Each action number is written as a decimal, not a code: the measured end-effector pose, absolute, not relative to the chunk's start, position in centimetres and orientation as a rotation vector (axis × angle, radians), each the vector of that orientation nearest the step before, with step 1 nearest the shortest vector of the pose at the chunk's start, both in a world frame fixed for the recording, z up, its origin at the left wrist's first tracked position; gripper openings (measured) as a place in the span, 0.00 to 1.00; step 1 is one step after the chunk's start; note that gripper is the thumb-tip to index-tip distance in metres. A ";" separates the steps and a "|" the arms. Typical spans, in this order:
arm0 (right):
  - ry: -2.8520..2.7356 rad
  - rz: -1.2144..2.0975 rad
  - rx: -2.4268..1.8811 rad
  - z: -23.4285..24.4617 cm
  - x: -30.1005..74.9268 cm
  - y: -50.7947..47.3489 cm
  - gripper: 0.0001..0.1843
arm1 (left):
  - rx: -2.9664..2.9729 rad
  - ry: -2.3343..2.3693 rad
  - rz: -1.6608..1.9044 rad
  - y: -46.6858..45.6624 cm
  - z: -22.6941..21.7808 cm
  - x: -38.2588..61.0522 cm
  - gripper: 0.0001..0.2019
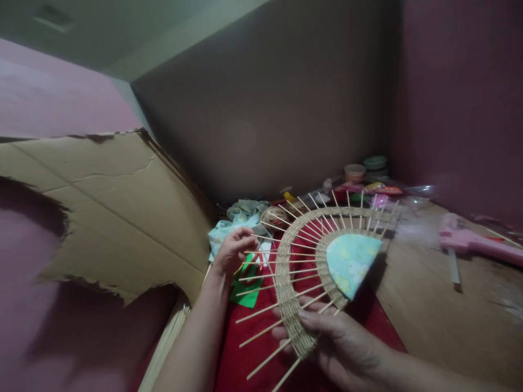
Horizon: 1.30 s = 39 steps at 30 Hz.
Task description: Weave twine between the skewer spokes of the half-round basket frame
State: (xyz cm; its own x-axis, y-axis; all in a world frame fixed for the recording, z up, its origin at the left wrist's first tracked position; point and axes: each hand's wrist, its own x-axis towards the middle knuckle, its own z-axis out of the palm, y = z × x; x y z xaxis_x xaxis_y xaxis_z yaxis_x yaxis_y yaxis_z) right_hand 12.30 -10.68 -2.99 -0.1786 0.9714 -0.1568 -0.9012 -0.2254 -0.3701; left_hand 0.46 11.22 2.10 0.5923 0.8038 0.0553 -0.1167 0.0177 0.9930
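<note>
A half-round woven craft piece is held up in front of me: thin wooden sticks fan out from a pale green patterned centre, with bands of woven twine across them. My right hand grips its lower edge, thumb on top of the weave. My left hand is closed in a pinch at the stick tips on the left side. A ball of twine lies just behind the piece.
A torn cardboard sheet leans against the pink wall at left. A pink glue gun lies on the wooden surface at right. Small tubs, bright packets and a crumpled cloth crowd the back corner. Red cloth and green paper lie below.
</note>
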 end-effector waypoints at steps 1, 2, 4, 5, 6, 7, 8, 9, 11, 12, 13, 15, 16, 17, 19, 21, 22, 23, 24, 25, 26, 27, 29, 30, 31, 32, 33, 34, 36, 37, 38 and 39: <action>-0.224 1.754 -0.416 -3.1 12.3 -10.6 0.15 | 1.376 0.637 0.807 11.2 2.1 0.3 0.15; -0.228 1.753 -0.409 -3.1 12.3 -10.6 0.14 | 1.378 0.632 0.814 11.2 2.2 0.2 0.16; -0.235 1.752 -0.388 -3.1 12.4 -10.5 0.14 | 1.379 0.616 0.830 11.1 2.3 -0.2 0.19; -0.235 1.753 -0.379 -3.1 12.4 -10.5 0.14 | 1.380 0.603 0.845 11.1 2.3 -0.3 0.21; -0.229 1.753 -0.375 -3.0 12.4 -10.5 0.13 | 1.383 0.590 0.862 11.1 2.3 -0.4 0.23; -0.219 1.754 -0.380 -2.9 12.4 -10.5 0.13 | 1.388 0.581 0.886 11.1 2.4 -0.6 0.23; -0.207 1.752 -0.389 -2.8 12.4 -10.6 0.13 | 1.395 0.578 0.914 11.1 2.4 -0.6 0.23; -0.196 1.751 -0.401 -2.7 12.4 -10.6 0.14 | 1.402 0.581 0.944 11.1 2.4 -0.7 0.22; -0.185 1.757 -0.430 -2.6 12.4 -10.7 0.15 | 1.412 0.599 1.000 11.2 2.3 -0.6 0.18; -0.183 1.759 -0.441 -2.7 12.4 -10.7 0.16 | 1.415 0.605 1.026 11.3 2.3 -0.5 0.17; -0.185 1.763 -0.446 -2.7 12.4 -10.7 0.16 | 1.415 0.607 1.052 11.3 2.2 -0.4 0.15; -0.194 1.765 -0.438 -2.9 12.4 -10.7 0.16 | 1.412 0.605 1.105 11.3 2.0 0.1 0.14; -0.199 1.763 -0.426 -2.9 12.4 -10.6 0.16 | 1.408 0.604 1.131 11.3 2.0 0.3 0.14; -0.206 1.763 -0.413 -3.0 12.4 -10.6 0.15 | 1.402 0.606 1.154 11.3 1.9 0.6 0.14; -0.211 1.767 -0.405 -2.9 12.4 -10.6 0.15 | 1.380 0.615 1.188 11.2 1.8 1.1 0.14; -0.204 1.773 -0.410 -2.7 12.3 -10.6 0.15 | 1.349 0.635 1.206 11.1 1.9 1.4 0.14; -0.201 1.773 -0.411 -2.6 12.3 -10.7 0.15 | 1.329 0.650 1.207 11.1 1.9 1.4 0.14; -0.197 1.777 -0.410 -2.4 12.3 -10.7 0.16 | 1.308 0.667 1.198 11.1 2.0 1.5 0.15; -0.195 1.781 -0.407 -2.3 12.3 -10.7 0.16 | 1.286 0.688 1.178 11.2 2.0 1.5 0.15; -0.195 1.786 -0.405 -2.2 12.3 -10.8 0.17 | 1.263 0.710 1.147 11.3 2.0 1.5 0.15; -0.196 1.790 -0.406 -2.1 12.3 -10.8 0.17 | 1.242 0.731 1.108 11.3 2.0 1.5 0.15; -0.195 1.794 -0.407 -2.1 12.3 -10.8 0.16 | 1.222 0.749 1.065 11.4 1.9 1.5 0.15; -0.194 1.796 -0.399 -2.1 12.3 -10.7 0.16 | 1.189 0.776 0.975 11.4 1.4 1.8 0.15; -0.193 1.793 -0.390 -2.2 12.3 -10.7 0.16 | 1.176 0.784 0.931 11.4 1.1 2.0 0.15; -0.193 1.795 -0.378 -2.2 12.3 -10.7 0.16 | 1.165 0.787 0.889 11.1 0.8 2.4 0.15; -0.197 1.798 -0.362 -2.3 12.3 -10.7 0.15 | 1.157 0.787 0.850 10.8 0.5 2.8 0.15; -0.205 1.800 -0.345 -2.4 12.3 -10.7 0.15 | 1.153 0.785 0.816 10.4 0.2 3.3 0.15; -0.217 1.805 -0.327 -2.4 12.2 -10.7 0.15 | 1.151 0.779 0.792 9.8 -0.1 3.9 0.15; -0.243 1.809 -0.289 -2.6 12.2 -10.7 0.14 | 1.159 0.769 0.766 8.6 -0.4 5.1 0.17; -0.254 1.811 -0.275 -2.6 12.2 -10.7 0.14 | 1.174 0.769 0.760 8.0 -0.4 5.6 0.18; -0.260 1.812 -0.267 -2.7 12.1 -10.8 0.14 | 1.206 0.774 0.767 7.5 -0.4 6.1 0.18; -0.263 1.813 -0.260 -2.7 12.1 -10.8 0.14 | 1.262 0.785 0.792 7.1 -0.3 6.5 0.18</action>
State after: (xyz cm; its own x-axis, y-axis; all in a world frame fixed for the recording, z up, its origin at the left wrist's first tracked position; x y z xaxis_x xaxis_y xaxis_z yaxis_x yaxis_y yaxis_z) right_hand 12.14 -10.75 -2.75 -0.2511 0.9672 -0.0392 -0.9161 -0.2506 -0.3130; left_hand 6.52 7.05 -0.34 0.5122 0.8559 -0.0708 -0.0783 0.1286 0.9886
